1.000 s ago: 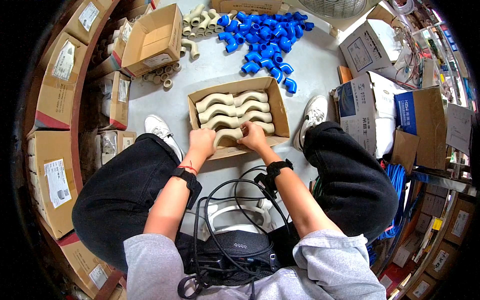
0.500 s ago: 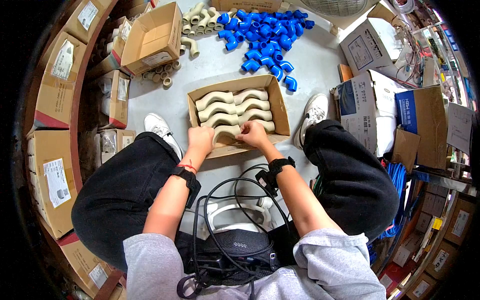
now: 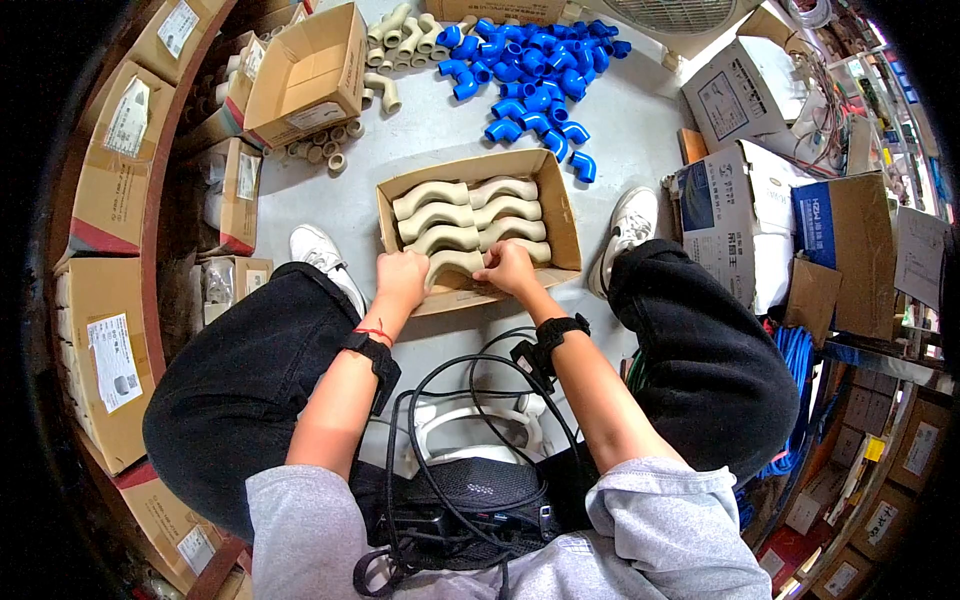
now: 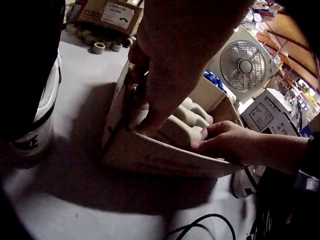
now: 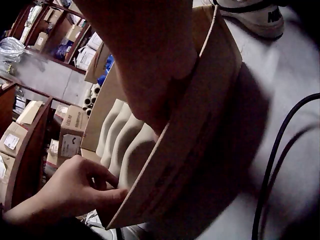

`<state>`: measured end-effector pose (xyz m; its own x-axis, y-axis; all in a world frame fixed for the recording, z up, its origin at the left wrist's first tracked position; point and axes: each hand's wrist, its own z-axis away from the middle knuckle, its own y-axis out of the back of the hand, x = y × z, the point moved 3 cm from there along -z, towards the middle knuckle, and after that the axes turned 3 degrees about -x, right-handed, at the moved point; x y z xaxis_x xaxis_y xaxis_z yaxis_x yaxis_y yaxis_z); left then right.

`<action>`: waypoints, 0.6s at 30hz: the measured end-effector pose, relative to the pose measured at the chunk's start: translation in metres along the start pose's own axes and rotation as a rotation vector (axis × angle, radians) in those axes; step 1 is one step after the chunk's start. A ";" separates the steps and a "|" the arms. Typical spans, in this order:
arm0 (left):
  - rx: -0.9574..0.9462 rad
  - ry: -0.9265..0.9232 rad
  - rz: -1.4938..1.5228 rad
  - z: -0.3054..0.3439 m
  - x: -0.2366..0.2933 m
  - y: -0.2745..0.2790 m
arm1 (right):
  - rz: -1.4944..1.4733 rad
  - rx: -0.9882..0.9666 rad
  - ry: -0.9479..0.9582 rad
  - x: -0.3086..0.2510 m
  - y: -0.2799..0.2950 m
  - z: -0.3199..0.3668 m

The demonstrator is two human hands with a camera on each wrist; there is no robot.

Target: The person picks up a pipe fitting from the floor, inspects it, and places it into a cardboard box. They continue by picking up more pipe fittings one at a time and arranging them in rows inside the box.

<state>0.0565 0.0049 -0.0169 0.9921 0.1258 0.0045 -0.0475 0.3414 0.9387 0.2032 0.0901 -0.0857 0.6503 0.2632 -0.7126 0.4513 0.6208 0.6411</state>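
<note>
An open cardboard box point(image 3: 560, 215) stands on the floor between the person's feet, with beige curved pipe fittings point(image 3: 433, 217) nested in two columns inside. Both hands are at the fitting nearest the body point(image 3: 456, 262), which lies in the left column. My left hand point(image 3: 402, 278) grips its left end beside the box's front left corner. At its right end, my right hand point(image 3: 510, 268) pinches it between thumb and fingers. In the left wrist view this fitting point(image 4: 175, 131) sits just inside the front wall. The left fingertips are partly hidden in the head view.
Loose blue elbow fittings point(image 3: 535, 75) lie in a pile beyond the box, near a fan point(image 3: 690, 12). More beige fittings point(image 3: 405, 40) and another open carton point(image 3: 305, 75) stand at the far left. Cartons point(image 3: 735, 225) line the right. Black cables point(image 3: 410, 400) loop near the lap.
The nearest fitting has moved slightly forward and down against the row, both hands staying on its ends. In the last half second almost nothing differs.
</note>
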 end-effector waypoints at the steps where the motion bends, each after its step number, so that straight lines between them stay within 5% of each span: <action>1: -0.001 0.000 -0.001 0.000 0.000 0.000 | -0.004 0.001 0.003 0.000 0.000 0.000; 9: 0.055 -0.015 0.085 0.001 -0.003 0.006 | -0.124 -0.004 -0.012 0.007 0.000 -0.001; 12: 0.088 0.161 0.240 -0.003 -0.014 0.017 | -0.056 0.023 -0.014 0.007 0.015 -0.004; 16: 0.380 0.409 0.442 -0.011 -0.044 0.020 | 0.045 0.397 -0.086 -0.008 0.064 -0.005; 18: 0.354 0.512 0.499 -0.013 -0.057 0.020 | 0.120 0.580 -0.051 -0.010 0.087 -0.006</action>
<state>-0.0022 0.0168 -0.0034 0.6825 0.6274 0.3749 -0.3468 -0.1735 0.9217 0.2321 0.1458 -0.0244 0.7398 0.2617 -0.6199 0.6235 0.0798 0.7778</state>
